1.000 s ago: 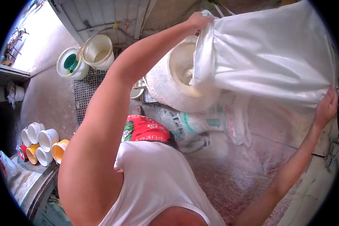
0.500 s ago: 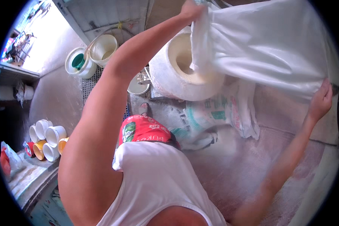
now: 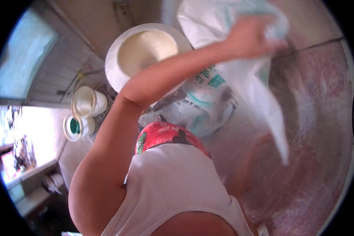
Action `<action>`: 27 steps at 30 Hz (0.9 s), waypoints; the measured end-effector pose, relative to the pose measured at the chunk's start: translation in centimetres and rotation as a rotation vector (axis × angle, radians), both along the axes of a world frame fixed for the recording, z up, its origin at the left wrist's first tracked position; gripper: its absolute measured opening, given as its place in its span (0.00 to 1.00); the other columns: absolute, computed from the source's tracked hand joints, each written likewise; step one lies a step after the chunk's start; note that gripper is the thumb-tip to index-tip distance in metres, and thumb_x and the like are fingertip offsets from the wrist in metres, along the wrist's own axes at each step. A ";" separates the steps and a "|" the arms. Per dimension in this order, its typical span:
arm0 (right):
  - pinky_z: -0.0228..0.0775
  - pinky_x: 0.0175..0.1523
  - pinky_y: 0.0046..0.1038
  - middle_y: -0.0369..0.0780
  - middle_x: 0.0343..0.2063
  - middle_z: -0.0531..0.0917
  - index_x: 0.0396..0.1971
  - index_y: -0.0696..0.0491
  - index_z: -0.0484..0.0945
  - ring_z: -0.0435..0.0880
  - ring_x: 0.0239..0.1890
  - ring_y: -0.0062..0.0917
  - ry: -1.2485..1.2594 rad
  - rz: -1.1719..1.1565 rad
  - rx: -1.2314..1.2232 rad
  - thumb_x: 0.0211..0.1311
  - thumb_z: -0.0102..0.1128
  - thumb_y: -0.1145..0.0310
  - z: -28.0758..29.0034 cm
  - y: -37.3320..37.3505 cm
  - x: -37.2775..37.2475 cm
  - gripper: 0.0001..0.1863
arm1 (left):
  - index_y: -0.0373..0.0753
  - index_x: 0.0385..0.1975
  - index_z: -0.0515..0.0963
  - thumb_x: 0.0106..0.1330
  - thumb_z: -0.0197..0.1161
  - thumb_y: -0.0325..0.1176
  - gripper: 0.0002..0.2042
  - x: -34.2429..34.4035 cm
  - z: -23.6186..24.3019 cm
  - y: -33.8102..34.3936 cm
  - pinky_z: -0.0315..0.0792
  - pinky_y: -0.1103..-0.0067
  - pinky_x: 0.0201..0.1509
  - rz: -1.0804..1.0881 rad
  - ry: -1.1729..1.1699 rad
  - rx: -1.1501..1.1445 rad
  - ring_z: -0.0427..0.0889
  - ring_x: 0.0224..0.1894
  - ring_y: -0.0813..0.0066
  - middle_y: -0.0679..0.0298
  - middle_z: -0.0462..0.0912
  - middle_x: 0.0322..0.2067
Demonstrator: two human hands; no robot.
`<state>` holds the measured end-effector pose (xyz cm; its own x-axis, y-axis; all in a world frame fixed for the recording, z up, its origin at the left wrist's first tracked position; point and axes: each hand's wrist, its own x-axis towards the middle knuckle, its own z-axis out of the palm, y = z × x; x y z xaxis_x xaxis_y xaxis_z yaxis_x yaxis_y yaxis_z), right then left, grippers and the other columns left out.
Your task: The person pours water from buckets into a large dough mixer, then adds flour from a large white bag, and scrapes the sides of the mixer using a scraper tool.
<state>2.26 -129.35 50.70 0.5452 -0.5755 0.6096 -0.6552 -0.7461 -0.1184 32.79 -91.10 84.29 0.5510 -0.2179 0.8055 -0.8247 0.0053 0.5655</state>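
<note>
My left hand (image 3: pixel 251 37), blurred by motion, is closed on a white woven sack (image 3: pixel 202 19). The sack spreads out on both sides of the hand, and a narrow fold of it trails down toward the floor. My left forearm passes in front of a pale round drum (image 3: pixel 114 51) with a wide funnel-like mouth, whose inside is coated cream. Low beside the sack's hanging fold, my right hand (image 3: pixel 262 138) is only a smear, so its fingers cannot be made out.
Sacks with green print (image 3: pixel 206 88) lie on the floor beside the drum, near my feet. Left of the drum stand a cream bucket (image 3: pixel 89 101) and a white bucket (image 3: pixel 88 128) with a green item inside. Stained reddish floor (image 3: pixel 314 173) stretches to the right. A low shelf (image 3: pixel 35 200) stands at lower left.
The sack has left the drum's mouth and swung to the right and down, now bunched. My left hand moved right with it. My right hand dropped from the sack's far corner. The view has turned.
</note>
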 end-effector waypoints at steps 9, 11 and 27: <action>0.72 0.46 0.33 0.47 0.45 0.77 0.54 0.55 0.69 0.79 0.42 0.32 -0.592 -0.347 1.758 0.62 0.52 0.57 -19.1 22.8 -18.7 0.24 | 0.46 0.45 0.75 0.56 0.63 0.48 0.20 -19.5 -15.4 -16.9 0.70 0.61 0.43 -0.851 -0.137 0.542 0.77 0.44 0.57 0.57 0.77 0.36; 0.76 0.39 0.31 0.43 0.42 0.80 0.55 0.52 0.68 0.82 0.35 0.27 -0.459 -0.359 2.140 0.57 0.60 0.56 -17.9 25.9 -18.9 0.27 | 0.47 0.47 0.74 0.55 0.63 0.45 0.20 -21.1 -20.4 -18.3 0.68 0.62 0.49 -0.967 -0.217 0.640 0.75 0.48 0.57 0.57 0.76 0.39; 0.70 0.50 0.39 0.51 0.37 0.81 0.48 0.57 0.76 0.79 0.40 0.47 0.258 0.520 0.210 0.59 0.54 0.69 10.3 4.4 32.3 0.17 | 0.34 0.63 0.55 0.49 0.74 0.38 0.43 9.0 -29.0 -19.4 0.64 0.65 0.58 0.310 1.516 -0.429 0.68 0.56 0.58 0.50 0.67 0.54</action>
<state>34.53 -124.95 60.99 0.9016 -0.2880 0.3227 -0.2389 -0.9535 -0.1836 41.74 -110.46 55.34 0.8374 0.1359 -0.5294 0.4691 0.3183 0.8238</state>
